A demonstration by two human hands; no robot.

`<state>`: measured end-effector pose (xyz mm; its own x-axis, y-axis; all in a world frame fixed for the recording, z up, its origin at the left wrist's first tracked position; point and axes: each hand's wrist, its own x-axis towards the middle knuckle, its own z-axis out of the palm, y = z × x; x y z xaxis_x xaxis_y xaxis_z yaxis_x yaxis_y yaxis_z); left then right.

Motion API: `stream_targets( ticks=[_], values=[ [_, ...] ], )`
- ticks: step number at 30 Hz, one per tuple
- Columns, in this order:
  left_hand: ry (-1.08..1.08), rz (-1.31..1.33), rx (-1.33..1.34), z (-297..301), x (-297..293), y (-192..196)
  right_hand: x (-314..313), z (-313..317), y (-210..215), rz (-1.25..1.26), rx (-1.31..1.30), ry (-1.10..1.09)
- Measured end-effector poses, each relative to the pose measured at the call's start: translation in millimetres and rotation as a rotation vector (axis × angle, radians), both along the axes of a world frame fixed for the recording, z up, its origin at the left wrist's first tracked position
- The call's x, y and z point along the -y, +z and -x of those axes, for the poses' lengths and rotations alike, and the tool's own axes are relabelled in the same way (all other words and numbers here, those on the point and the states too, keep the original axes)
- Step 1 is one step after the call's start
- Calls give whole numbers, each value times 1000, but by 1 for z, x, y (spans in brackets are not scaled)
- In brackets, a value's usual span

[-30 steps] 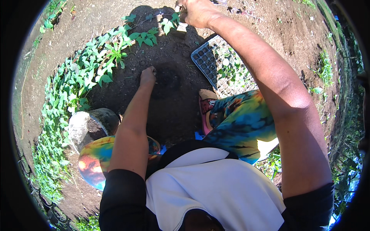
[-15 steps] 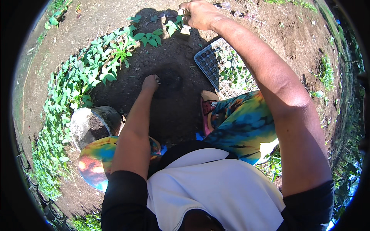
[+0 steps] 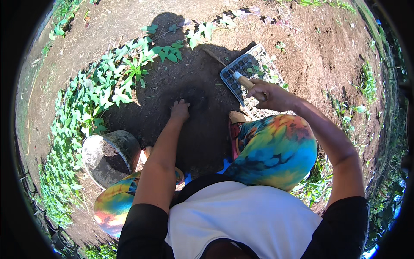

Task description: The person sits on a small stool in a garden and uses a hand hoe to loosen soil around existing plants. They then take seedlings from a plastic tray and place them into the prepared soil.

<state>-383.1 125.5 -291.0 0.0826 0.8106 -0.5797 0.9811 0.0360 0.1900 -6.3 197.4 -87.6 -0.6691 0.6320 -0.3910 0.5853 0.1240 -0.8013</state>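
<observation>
My right hand (image 3: 272,96) is wrapped round the wooden handle of a narrow-bladed hand tool (image 3: 246,82). A pale metal collar joins the handle to the blade, which slants up and left across the corner of a dark seedling tray (image 3: 228,82). Small green seedlings (image 3: 274,77) stand in part of the tray. My left hand (image 3: 180,111) is low over a dark, shaded hollow in the soil (image 3: 196,97), its fingers curled down at the hollow's left edge. Whatever those fingers hold, if anything, is hidden.
A dirty pale bucket (image 3: 92,151) with soil inside lies tilted by my left knee. Leafy green vines (image 3: 86,95) curve along the left side and across the far ground. My knees in patterned trousers (image 3: 276,151) flank the shaded soil. Grass (image 3: 366,82) grows at the right.
My right hand has come down and back from the far ground to beside the tray, bringing the tool into full view. My left hand has shifted slightly right and nearer to me.
</observation>
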Motion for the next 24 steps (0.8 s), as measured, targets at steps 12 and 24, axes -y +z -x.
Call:
stream_targets(
  ticks=[12, 24],
  values=[
    [272, -59, 165, -27, 5, -51, 113, -1, -169, -444, 144, 66],
    [158, -442, 456, -81, 0, 27, 102, -75, -136, -836, 121, -502]
  ],
)
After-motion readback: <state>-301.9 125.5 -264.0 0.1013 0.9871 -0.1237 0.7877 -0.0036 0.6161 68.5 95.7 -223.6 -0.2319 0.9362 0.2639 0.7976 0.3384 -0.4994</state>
